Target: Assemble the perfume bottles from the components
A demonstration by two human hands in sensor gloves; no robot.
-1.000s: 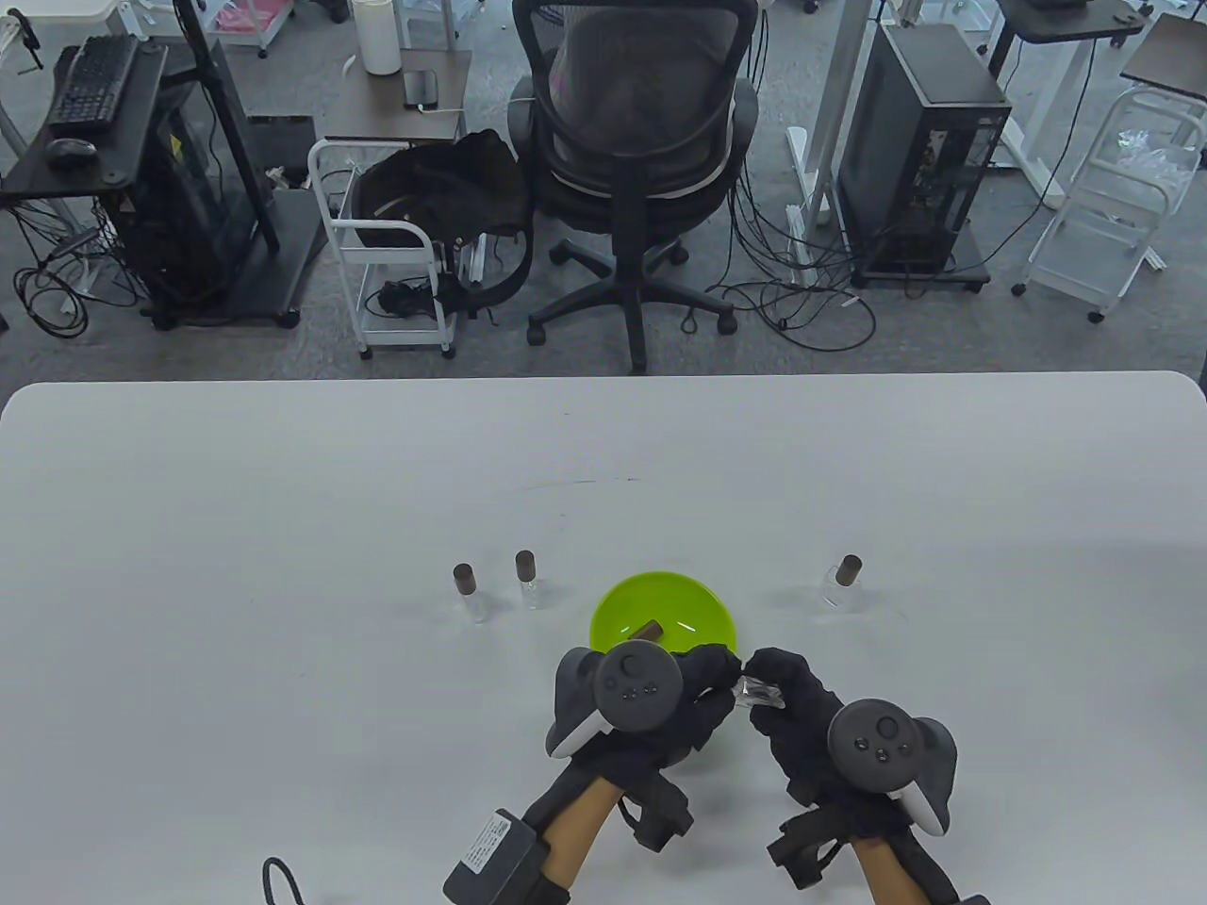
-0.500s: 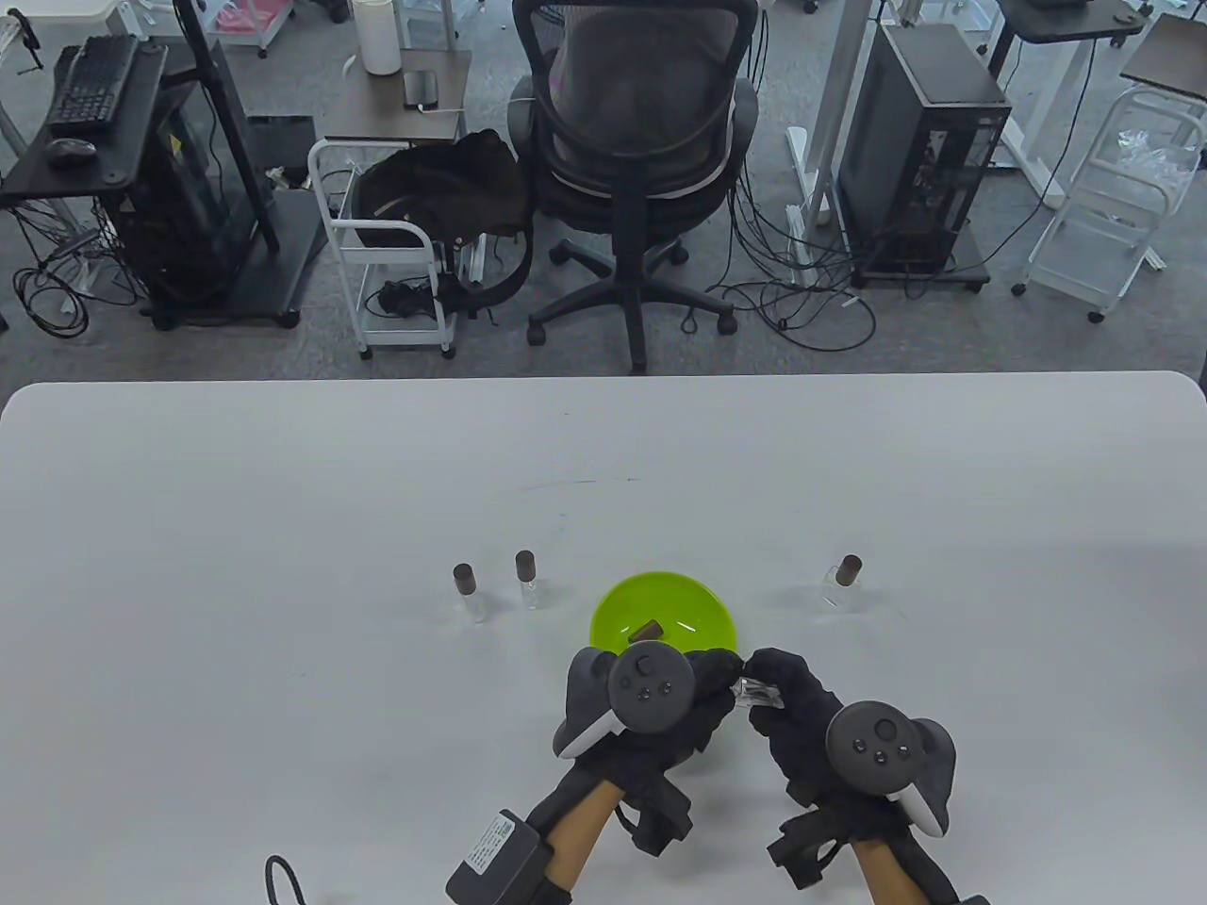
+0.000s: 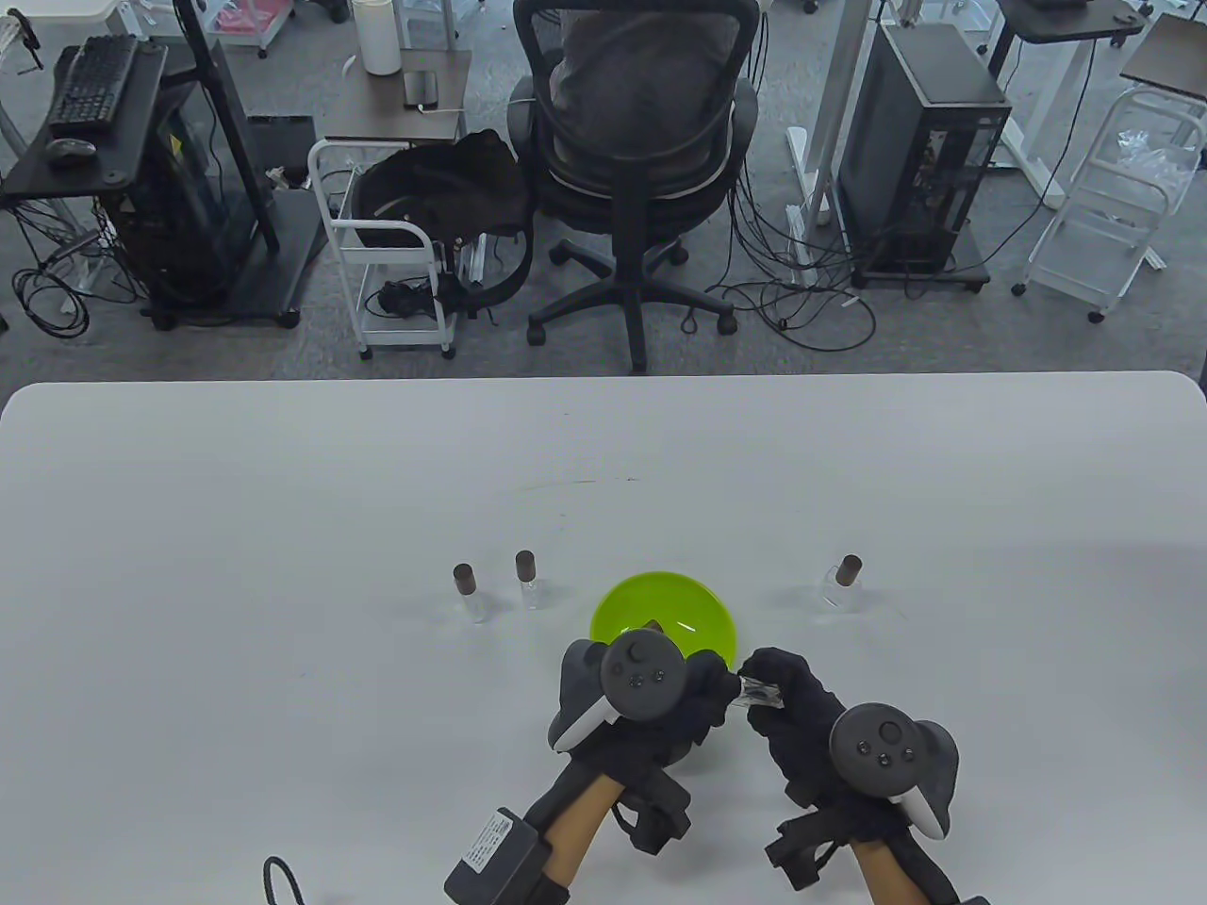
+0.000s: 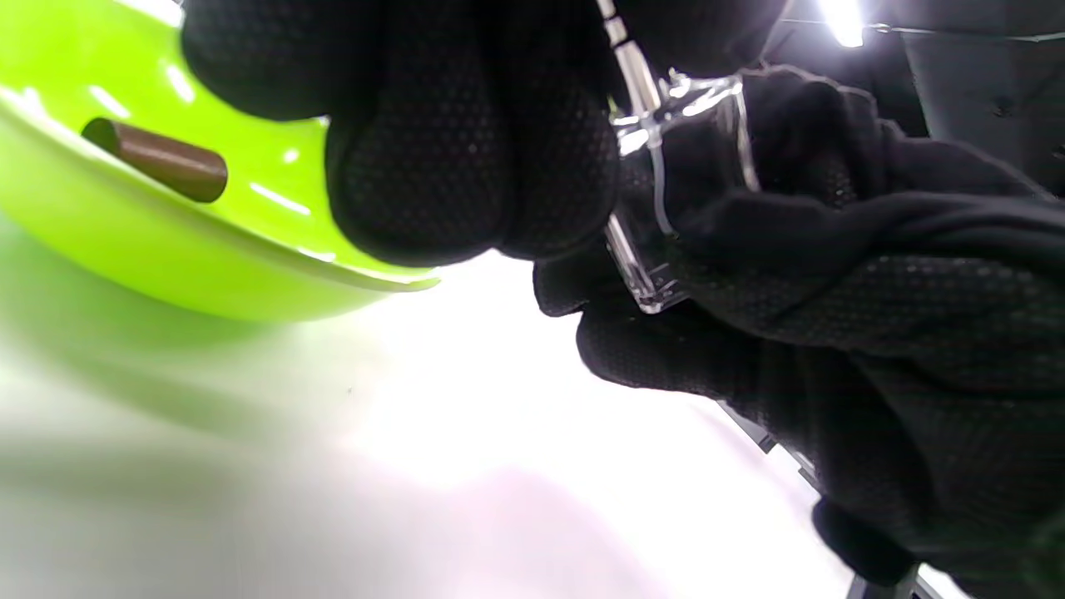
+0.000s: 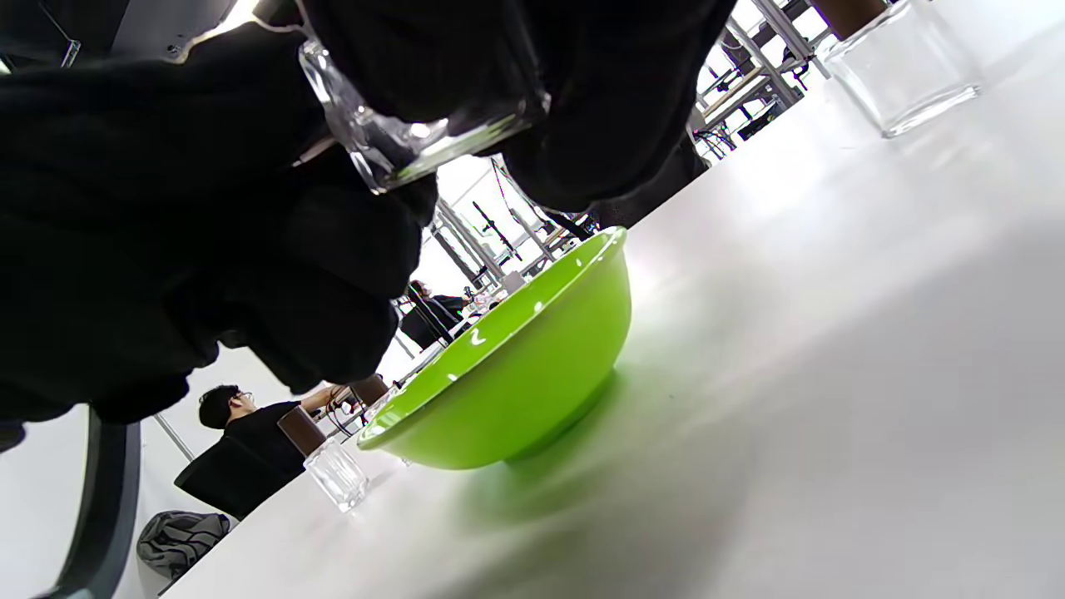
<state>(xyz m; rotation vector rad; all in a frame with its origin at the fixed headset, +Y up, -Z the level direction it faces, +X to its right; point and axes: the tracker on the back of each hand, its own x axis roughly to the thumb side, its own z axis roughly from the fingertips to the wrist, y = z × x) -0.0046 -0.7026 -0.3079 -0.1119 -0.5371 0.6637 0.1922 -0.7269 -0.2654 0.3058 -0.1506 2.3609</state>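
bowl (image 3: 702, 608): lime green | cap (image 4: 158, 160): brown | gloves (image 3: 801, 698): black | table (image 3: 283, 528): white

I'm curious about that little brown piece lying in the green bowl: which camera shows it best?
The left wrist view: the brown cap lies close and sharp on its side inside the green bowl. In the table view the left hand hides most of it, leaving a small sliver. The right wrist view shows only the bowl's outside.

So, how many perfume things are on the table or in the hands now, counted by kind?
Capped bottles standing on the table: 3
Uncapped clear bottle held between both hands: 1
Loose brown cap in the bowl: 1
Green bowl: 1
Total: 6
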